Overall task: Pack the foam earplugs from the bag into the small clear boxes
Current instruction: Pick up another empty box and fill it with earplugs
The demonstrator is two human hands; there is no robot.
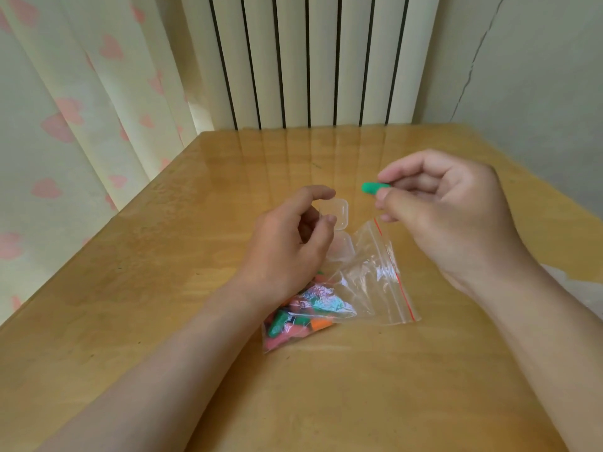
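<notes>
Your right hand [456, 216] pinches a green earplug [375, 187] above the table [195, 321], while your left hand [287, 249] grips the open small clear box [337, 213] touching the bag [359, 288], midway between the side edges.

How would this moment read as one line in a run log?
right hand pinches green earplug | left hand holds small clear box | bag on table, more earplugs inside

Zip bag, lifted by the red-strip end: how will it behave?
Likely floppy: the zip bag film is thin and creased. Probably light but bottom-heavy, since the earplugs bunch at one end and would slide. Glossy film may slip in the grip.
</notes>
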